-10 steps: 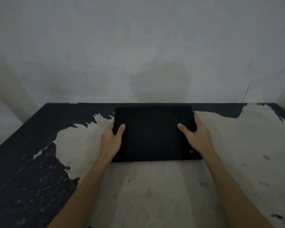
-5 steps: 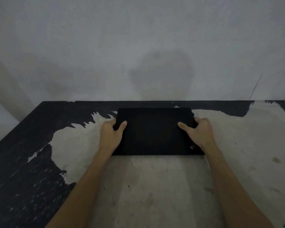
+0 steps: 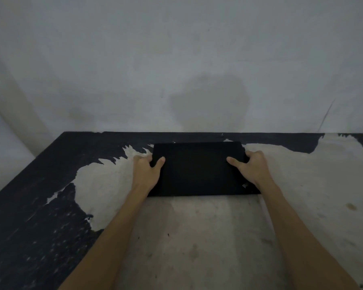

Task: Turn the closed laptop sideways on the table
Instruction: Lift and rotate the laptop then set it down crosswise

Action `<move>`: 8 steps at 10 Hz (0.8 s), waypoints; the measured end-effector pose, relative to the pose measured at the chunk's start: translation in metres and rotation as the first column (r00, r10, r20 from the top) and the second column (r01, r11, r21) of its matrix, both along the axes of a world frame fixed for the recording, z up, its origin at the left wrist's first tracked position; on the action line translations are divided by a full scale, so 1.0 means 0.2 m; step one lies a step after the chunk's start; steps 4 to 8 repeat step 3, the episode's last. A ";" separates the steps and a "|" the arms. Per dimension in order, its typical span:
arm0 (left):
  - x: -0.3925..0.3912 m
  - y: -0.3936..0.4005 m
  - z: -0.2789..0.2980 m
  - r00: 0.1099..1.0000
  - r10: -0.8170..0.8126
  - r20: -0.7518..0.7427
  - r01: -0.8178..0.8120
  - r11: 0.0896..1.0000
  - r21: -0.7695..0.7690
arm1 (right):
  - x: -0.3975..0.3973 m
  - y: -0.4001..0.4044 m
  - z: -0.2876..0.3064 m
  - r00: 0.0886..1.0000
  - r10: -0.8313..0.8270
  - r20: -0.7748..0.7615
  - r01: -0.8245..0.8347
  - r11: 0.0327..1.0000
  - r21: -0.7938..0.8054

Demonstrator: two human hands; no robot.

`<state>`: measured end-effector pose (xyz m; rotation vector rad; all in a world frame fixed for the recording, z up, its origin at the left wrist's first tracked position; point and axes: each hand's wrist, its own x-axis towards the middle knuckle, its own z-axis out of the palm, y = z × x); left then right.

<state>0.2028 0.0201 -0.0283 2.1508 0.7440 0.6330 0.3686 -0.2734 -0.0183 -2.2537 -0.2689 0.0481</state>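
Note:
A closed black laptop (image 3: 197, 168) lies near the back of the table (image 3: 197, 237), its long sides parallel to the wall. A small logo shows at its front right corner. My left hand (image 3: 146, 171) grips the laptop's left edge, thumb on the lid and fingers curled round the side. On the right edge sits my right hand (image 3: 253, 169), thumb on top and fingers wrapped over the far right corner. Whether the laptop is lifted off the surface I cannot tell.
The table top is worn, with black paint left along the left side (image 3: 29, 216) and back strip, pale bare surface elsewhere. A grey stained wall (image 3: 187, 70) rises directly behind the table's back edge, close to the laptop.
Both hands have curled more tightly round the laptop's side edges. The laptop looks shorter front to back and sits slightly nearer the wall; the camera has also shifted.

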 end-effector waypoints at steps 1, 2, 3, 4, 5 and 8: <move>-0.02 -0.02 0.03 0.999 0.001 -0.040 0.000 0.999 0.033 | 0.02 0.00 -0.03 1.000 0.012 0.007 -0.012 0.999 -0.039; -0.05 -0.05 0.09 0.998 -0.049 -0.025 0.051 0.997 0.058 | -0.09 0.01 0.10 0.999 0.022 0.045 -0.015 0.988 -0.154; -0.06 -0.09 0.20 0.999 -0.029 -0.029 0.033 0.988 0.148 | -0.17 0.05 0.23 0.986 0.011 0.169 0.023 0.981 -0.195; -0.06 -0.09 0.20 0.999 -0.029 -0.029 0.033 0.988 0.148 | -0.17 0.05 0.23 0.986 0.011 0.169 0.023 0.981 -0.195; -0.06 -0.09 0.20 0.999 -0.029 -0.029 0.033 0.988 0.148 | -0.17 0.05 0.23 0.986 0.011 0.169 0.023 0.981 -0.195; -0.06 -0.09 0.20 0.999 -0.029 -0.029 0.033 0.988 0.148 | -0.17 0.05 0.23 0.986 0.011 0.169 0.023 0.981 -0.195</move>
